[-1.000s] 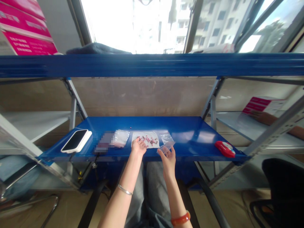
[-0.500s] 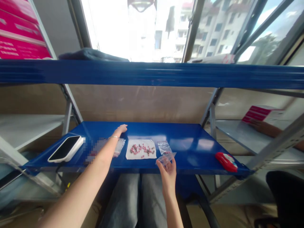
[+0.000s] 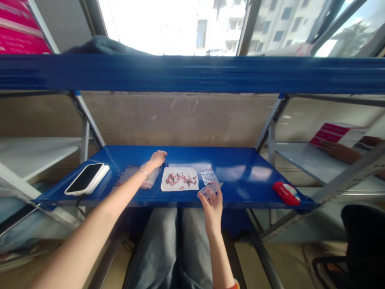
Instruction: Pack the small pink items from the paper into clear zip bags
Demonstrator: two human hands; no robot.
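My left hand (image 3: 157, 158) is over the far left part of the blue table (image 3: 237, 192), beyond a pile of clear plastic bags (image 3: 152, 180). Its fingers look closed, and whatever they may hold is too small to make out. Close to the front edge, my right hand (image 3: 213, 200) grips a clear plastic bag (image 3: 209, 190) between thumb and fingers. Another clear bag (image 3: 208, 176) lies flat just behind it. Between my hands, a white cloth or paper sheet (image 3: 168, 188) carries many small pink and dark pieces (image 3: 180, 178).
A phone (image 3: 86, 178) in a thick white case lies at the left. A red object (image 3: 285, 193) rests near the right corner. Above the table runs a blue shelf beam (image 3: 192, 74). At far right, another person's hand (image 3: 339, 150) touches a pink and white box (image 3: 332, 134).
My left hand has shifted slightly to the right. The right hand keeps hold of its bag in nearly the same place. The camera view has tilted down.
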